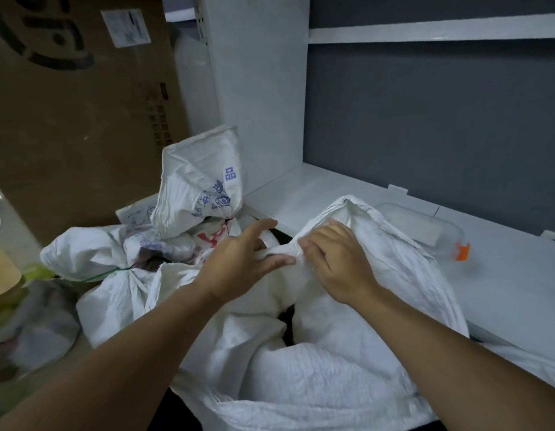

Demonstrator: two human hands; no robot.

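A large white woven sack (316,368) lies open in front of me, its mouth facing up and its far rim leaning on a white shelf. My left hand (239,259) holds a bunched fold of the sack's rim between thumb and fingers, the forefinger stretched out. My right hand (338,265) pinches the same fold from the right with curled fingers. The two hands almost touch. The inside of the sack shows as a dark gap below my hands.
Two tied white sacks stand behind, one with blue print (198,181) and one bound with green cord (92,259). A big cardboard box (68,104) rises at left. The white shelf (503,275) at right carries a clear plastic box with an orange clip (425,228).
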